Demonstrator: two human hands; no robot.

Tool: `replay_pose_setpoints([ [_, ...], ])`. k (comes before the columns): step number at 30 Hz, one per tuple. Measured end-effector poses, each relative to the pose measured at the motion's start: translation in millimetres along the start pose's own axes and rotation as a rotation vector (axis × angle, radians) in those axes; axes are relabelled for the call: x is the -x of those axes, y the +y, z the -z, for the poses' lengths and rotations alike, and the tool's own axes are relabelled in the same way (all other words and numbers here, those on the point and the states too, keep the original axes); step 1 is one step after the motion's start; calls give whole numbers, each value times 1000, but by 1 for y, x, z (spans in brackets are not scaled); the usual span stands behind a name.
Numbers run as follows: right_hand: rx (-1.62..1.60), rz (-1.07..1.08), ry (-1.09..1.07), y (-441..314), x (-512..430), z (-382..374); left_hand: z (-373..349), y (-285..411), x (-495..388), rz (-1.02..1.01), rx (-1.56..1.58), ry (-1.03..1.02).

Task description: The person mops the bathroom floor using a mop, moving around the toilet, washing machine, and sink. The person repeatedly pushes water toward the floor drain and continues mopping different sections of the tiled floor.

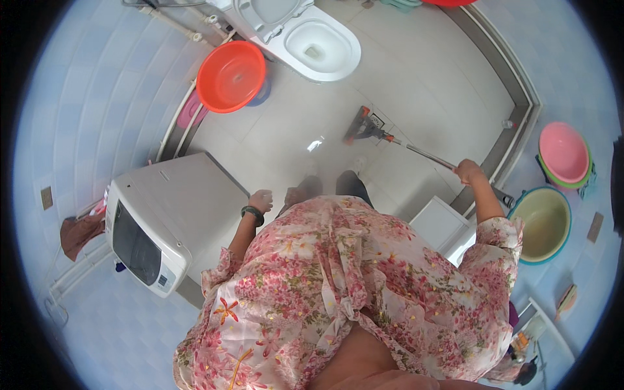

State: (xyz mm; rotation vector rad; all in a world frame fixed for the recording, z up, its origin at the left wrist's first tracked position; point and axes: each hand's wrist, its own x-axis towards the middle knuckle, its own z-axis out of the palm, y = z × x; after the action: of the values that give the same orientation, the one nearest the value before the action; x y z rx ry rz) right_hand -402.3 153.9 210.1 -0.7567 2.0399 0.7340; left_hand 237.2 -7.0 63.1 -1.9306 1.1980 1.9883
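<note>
My right hand (469, 172) grips the metal pole of a mop (424, 153) with a grey and orange head. The mop head (361, 127) rests on the pale tiled floor (302, 122), next to a square floor drain (378, 120). Behind my hand, the grey end of the handle sticks out. My left hand (262, 201) hangs at my side with loosely curled fingers and nothing visible in it. A dark green bangle circles that wrist. To its left stands a grey-white washing machine (180, 195).
A white toilet (348, 53) stands ahead with its lid up. Left of it, a red basin (229, 73) sits on a blue container (261, 92). Pink (563, 151) and cream (541, 229) basins are by the right wall. Near my right arm is a white cabinet (438, 222).
</note>
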Motion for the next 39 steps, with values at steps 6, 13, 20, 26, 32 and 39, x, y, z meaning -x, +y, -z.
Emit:
replay_pose_setpoints([
  [6,95,48,332,-66,31,7,-60,141,25,-592,-613,-264],
  [13,34,157,352,-199,50,21,-215,361,154,-1540,-623,-463],
  [20,77,481,671,-230,60,36,-308,443,231,-1320,-1973,-327],
  [26,-818,1159,405,-243,21,-39,-261,541,115,-972,-2732,122],
  [32,-998,-42,821,-153,-15,-265,-142,589,-73,-260,-2670,-270],
  [39,-2159,-1382,609,-372,145,-398,-175,520,-183,67,-2202,-377],
])
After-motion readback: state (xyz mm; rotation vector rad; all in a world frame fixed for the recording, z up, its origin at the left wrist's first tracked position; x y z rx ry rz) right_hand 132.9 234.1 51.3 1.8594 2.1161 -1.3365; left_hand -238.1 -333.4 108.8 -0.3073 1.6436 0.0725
